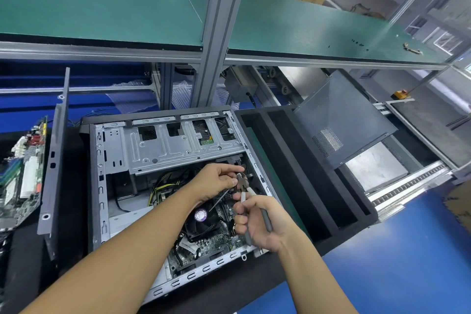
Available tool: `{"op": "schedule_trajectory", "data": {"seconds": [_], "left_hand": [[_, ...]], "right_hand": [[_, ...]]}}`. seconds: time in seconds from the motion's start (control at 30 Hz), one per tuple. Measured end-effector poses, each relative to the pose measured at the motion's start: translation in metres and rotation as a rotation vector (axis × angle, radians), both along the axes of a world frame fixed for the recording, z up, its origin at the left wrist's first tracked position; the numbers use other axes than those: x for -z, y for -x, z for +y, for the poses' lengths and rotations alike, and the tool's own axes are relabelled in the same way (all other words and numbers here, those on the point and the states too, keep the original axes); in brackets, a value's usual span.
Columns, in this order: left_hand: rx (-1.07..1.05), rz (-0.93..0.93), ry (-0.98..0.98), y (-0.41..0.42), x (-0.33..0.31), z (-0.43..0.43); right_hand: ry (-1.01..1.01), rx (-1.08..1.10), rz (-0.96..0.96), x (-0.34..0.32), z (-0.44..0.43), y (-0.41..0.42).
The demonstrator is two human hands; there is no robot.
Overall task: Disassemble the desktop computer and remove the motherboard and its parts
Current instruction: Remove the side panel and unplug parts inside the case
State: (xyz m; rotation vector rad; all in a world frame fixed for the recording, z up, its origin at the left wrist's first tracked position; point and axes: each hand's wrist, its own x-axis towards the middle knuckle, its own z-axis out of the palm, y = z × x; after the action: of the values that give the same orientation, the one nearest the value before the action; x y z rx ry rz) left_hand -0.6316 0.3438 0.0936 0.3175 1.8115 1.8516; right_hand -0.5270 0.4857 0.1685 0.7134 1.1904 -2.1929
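Inside one open grey metal computer case (163,145), right hand (262,224) fingers grip one grey-handled pliers (254,201); left hand (216,181) fingers pinch one thin dark strip (219,200).

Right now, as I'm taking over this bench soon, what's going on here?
A person is working inside the open computer case. The right hand grips grey-handled pliers, nose pointed at a thin strand, probably a cable or tie, which the left hand pinches near the case's right wall. The motherboard and its cooler fan sit in the case, not yet removed. Another circuit board leans at the left.
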Motion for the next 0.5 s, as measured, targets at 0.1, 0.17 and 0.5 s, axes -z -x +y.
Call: {"op": "schedule_trajectory", "data": {"seconds": [0.1, 0.17, 0.5], "left_hand": [[0.006, 0.003, -0.004, -0.0007, -0.0013, 0.0005], [0.003, 0.004, 0.002, -0.0012, -0.0029, 0.0000], [-0.015, -0.002, 0.004, -0.0052, -0.0081, 0.0001]], "right_hand": [[-0.077, 0.000, -0.005, -0.0003, 0.0010, 0.0016], [-0.124, -0.021, 0.008, -0.0001, 0.0016, 0.0019], [-0.270, -0.052, 0.081, 0.0069, -0.0062, 0.0009]]}}
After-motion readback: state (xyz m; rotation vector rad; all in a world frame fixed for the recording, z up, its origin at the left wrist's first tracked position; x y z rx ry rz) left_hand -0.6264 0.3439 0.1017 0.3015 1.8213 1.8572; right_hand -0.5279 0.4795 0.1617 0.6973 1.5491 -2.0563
